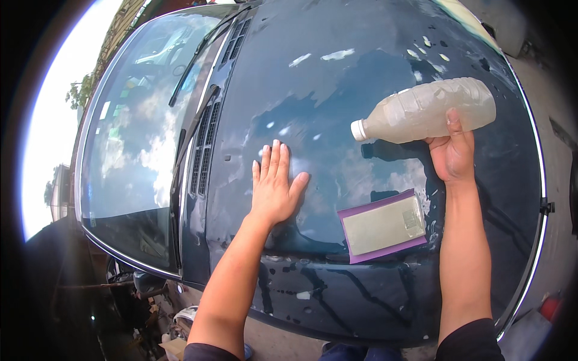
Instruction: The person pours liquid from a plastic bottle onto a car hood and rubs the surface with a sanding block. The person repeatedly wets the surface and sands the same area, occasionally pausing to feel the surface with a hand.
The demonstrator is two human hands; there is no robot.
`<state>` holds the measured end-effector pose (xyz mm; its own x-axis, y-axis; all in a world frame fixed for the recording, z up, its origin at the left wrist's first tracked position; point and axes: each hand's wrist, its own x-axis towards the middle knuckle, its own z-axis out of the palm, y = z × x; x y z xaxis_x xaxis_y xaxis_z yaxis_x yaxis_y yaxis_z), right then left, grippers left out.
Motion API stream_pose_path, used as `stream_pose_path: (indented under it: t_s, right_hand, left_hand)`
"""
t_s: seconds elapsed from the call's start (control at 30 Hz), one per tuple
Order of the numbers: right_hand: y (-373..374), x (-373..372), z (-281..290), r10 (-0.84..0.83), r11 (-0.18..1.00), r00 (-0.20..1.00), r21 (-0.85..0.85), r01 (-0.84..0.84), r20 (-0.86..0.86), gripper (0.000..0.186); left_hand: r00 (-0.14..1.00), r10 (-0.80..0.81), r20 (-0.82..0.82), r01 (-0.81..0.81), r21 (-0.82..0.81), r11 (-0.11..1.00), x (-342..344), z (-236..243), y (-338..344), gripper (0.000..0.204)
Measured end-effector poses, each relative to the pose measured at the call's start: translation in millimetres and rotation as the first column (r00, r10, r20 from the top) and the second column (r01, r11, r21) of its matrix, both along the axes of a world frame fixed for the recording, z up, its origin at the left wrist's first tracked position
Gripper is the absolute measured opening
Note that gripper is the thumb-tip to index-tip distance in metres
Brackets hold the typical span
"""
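My right hand (453, 153) grips a cloudy plastic bottle (430, 108) with a white cap, its thumb over the near side. The bottle is tipped on its side above the dark blue car hood (337, 78), cap end to the left. My left hand (275, 186) lies flat on the wet hood, fingers stretched out and holding nothing. Between my arms, a pale rectangular block (382, 227) rests on a purple sheet (355, 256) on the hood; it looks like a sanding pad on sandpaper.
To the left are the windshield (144, 120), wiper arms (192, 126) and a black vent grille (205, 147). Pale patches (338, 55) and water marks dot the hood. A chrome trim strip (537, 138) runs along the right edge. Various clutter lies on the ground at lower left.
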<state>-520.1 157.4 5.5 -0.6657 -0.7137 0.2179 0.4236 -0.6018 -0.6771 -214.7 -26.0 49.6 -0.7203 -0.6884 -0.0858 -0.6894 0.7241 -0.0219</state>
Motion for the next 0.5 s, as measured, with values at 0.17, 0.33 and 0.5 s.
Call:
stream_pose_path:
  t_s: [0.17,0.33,0.5]
  right_hand:
    - [-5,6,-3,-0.039,0.998,0.988,0.046,0.046,-0.147,0.049]
    - [-6,5,-3,-0.05,0.999,0.989,0.007,0.051,-0.138,0.049]
    - [-1,7,2,-0.074,0.995,0.992,0.056,0.08,-0.099,0.047]
  left_hand:
    - [0.977,0.18,-0.114,-0.182,-0.01,0.983,-81,-15,-23,0.096]
    - [0.99,-0.009,-0.137,-0.001,-0.072,0.997,-120,-19,-14,0.088]
    - [0.944,-0.318,-0.091,0.318,-0.014,0.948,-56,-11,25,0.087]
